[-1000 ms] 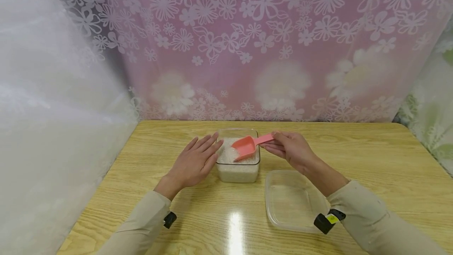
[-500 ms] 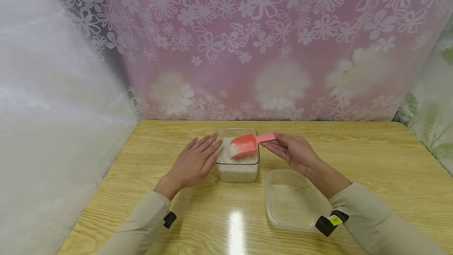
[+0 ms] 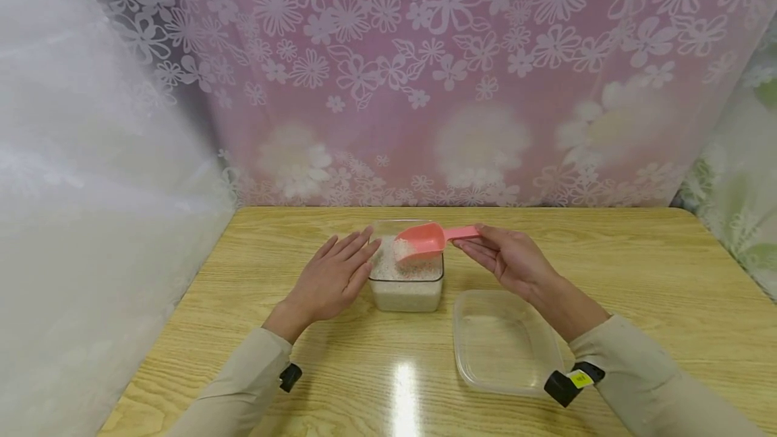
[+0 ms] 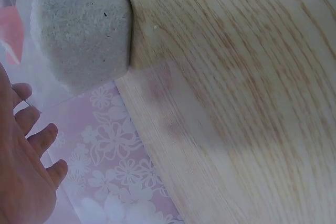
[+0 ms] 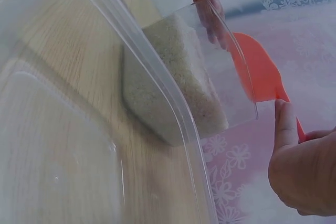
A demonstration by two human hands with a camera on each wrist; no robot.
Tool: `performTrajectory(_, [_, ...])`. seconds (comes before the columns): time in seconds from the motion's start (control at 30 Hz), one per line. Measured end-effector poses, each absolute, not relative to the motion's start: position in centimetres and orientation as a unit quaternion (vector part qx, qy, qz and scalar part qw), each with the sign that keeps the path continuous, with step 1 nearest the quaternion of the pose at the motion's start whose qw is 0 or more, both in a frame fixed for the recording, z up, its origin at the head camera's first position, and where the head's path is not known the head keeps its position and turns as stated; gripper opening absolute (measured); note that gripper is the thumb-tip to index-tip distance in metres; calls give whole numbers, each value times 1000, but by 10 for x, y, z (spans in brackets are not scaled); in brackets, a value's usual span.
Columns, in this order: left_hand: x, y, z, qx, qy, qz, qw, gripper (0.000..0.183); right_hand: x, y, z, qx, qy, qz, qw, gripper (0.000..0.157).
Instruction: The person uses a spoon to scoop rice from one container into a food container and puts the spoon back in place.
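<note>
A clear square container [image 3: 405, 297] of white rice stands on the table, filled partway up its wall. My right hand [image 3: 516, 265] grips the handle of a pink scoop [image 3: 432, 240], whose bowl hangs tilted over the container. Some rice [image 3: 403, 249] lies at the scoop's front lip. My left hand [image 3: 330, 280] rests its outstretched fingers on the container's left rim. In the left wrist view, those fingertips [image 4: 59, 170] stand beside the clear wall. The right wrist view shows the scoop [image 5: 257, 69] from below, behind the container's upper wall.
Nearer me on the right sits a second clear container [image 3: 506, 342], shallow and with no rice visible in it. The wooden table [image 3: 255, 248] ends at a pink floral curtain [image 3: 388, 120]. Whitish sheeting [image 3: 115, 187] hangs on the left.
The scoop has risen out of the rice and shifted slightly right with my right hand, carrying some rice. My left hand has stayed at the rim.
</note>
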State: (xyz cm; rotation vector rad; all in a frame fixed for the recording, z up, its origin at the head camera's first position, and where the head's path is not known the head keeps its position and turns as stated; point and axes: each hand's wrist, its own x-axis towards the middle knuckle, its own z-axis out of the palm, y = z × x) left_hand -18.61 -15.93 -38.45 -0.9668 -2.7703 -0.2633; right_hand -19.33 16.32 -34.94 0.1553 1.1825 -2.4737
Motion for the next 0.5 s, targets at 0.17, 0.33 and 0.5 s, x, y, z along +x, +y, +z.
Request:
performTrajectory(0.17, [-186,-160,-384,-327,-936,-88,98,48,-192,166,-347,51,413,-887,200,21])
performTrajectory(0.33, [-186,-160,-385,-324,-937,-87,93,49,-189,172,-345,43,398,-892,209,23])
performTrajectory(0.5, [-187,-159,-386,-326,-936,-87,98,50,-185,182,-344,33,380,-897,225,25])
